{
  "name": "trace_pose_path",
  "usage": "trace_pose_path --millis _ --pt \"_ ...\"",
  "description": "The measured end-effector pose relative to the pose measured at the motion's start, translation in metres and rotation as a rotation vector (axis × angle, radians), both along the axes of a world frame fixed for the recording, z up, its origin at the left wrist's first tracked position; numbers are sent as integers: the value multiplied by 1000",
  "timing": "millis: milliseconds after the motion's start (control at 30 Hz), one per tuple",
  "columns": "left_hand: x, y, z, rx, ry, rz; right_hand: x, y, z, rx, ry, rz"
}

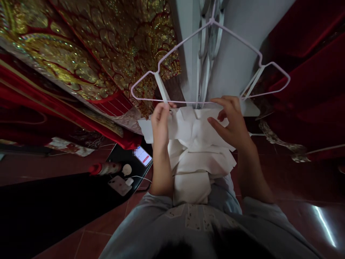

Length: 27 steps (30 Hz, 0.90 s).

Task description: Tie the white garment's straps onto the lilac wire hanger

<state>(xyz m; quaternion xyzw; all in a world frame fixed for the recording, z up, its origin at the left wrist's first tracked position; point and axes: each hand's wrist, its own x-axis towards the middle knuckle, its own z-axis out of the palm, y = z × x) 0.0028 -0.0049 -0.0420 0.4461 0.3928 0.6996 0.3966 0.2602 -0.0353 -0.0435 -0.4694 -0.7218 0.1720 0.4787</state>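
A pale pink hanger (188, 36) hangs in front of me, with white straps looped over both its notches. Below its bottom bar hangs a white layered garment (198, 129). My left hand (161, 120) pinches the lower end of the left strap (161, 86), close to the bar. My right hand (229, 120) is at the garment's upper right, fingers apart and curved, with the fingertips near the bottom bar. The right strap (253, 82) runs down behind that hand, where its lower end is hidden.
Red and gold sequined garments (102, 46) hang on the left, dark red ones (312, 72) on the right. A black table (118, 153) at lower left holds a lit phone (143, 156), another phone (118, 185) and a red-capped bottle (106, 168).
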Motion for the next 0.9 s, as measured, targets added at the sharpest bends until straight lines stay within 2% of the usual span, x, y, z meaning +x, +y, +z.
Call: trace_pose_path --millis 100,200,267,333,400,467,533,633,700,767,833,900 --pt "-4 -20 13 -15 181 -158 0 2 -3 5 26 -18" --pt "-21 -34 43 -24 47 -233 5 4 -3 13 47 -29" --pt "-36 -34 60 6 -131 -196 8 5 -2 30 57 -14" --pt "-49 -28 68 35 -206 -87 11 4 -2 43 53 -1" --pt "-55 -18 63 78 -217 73 11 3 -2 40 38 6" --pt "-55 -7 50 111 -238 228 10 2 -2 35 32 12" --pt "-48 -1 34 73 -257 296 7 2 -2 38 37 26" --pt "-30 -1 21 -23 -253 171 4 2 -1 42 55 70" --pt "-17 -4 20 3 -263 65 4 3 -2 26 68 108" --pt "-8 -8 23 75 -282 12 7 6 -4 29 134 119" --pt "-3 -10 25 99 -261 29 15 13 -7 113 311 40" --pt "-1 -10 24 80 -214 70 24 21 -11 210 525 -118"
